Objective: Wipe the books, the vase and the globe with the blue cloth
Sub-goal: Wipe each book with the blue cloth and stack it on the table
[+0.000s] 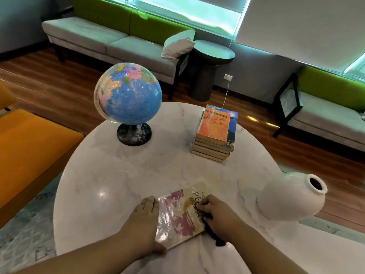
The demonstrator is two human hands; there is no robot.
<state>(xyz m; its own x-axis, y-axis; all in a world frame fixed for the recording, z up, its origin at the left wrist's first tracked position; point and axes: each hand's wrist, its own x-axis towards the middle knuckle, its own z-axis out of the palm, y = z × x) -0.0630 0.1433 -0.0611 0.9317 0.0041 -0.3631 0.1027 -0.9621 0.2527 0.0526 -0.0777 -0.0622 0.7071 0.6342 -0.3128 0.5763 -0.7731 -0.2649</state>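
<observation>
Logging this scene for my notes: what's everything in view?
table: one, white marble, centre
globe: one, blue, black base, table's far left
stacked books: several, orange on top, table's far right
single book: one, cream and pink, table's near edge
vase: one, white, table's right edge
blue cloth: one, dark blue, on single book
sofas: two, grey and green, by walls
side table: one, dark, between sofas
cushion: one, white, on a sofa's end
orange seat: one, left
left hand: flat at single book's left edge
right hand: grips blue cloth
</observation>
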